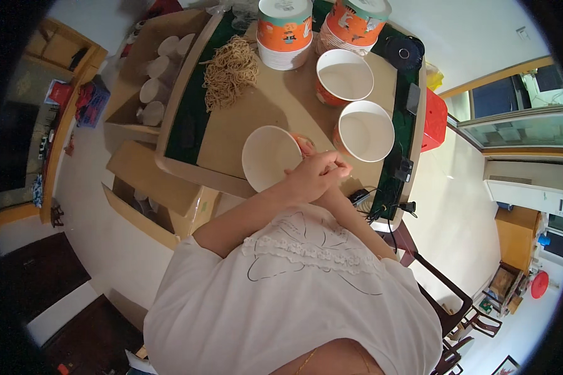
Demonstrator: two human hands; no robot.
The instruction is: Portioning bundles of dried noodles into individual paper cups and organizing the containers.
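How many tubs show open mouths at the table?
3: a white-lined orange paper tub by the left hand; second tub farther right; third tub beyond that. More may be hidden.

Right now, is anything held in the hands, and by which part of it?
It cannot be told: the hands overlap at the right side of the nearest paper tub, hiding whether any fingers grip it.

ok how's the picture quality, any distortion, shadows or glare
Head view: fisheye bowing and black corners at the rim; head view: soft shadow on the cardboard beyond the nearest paper tub; head view: small bright glare on the floor at right.
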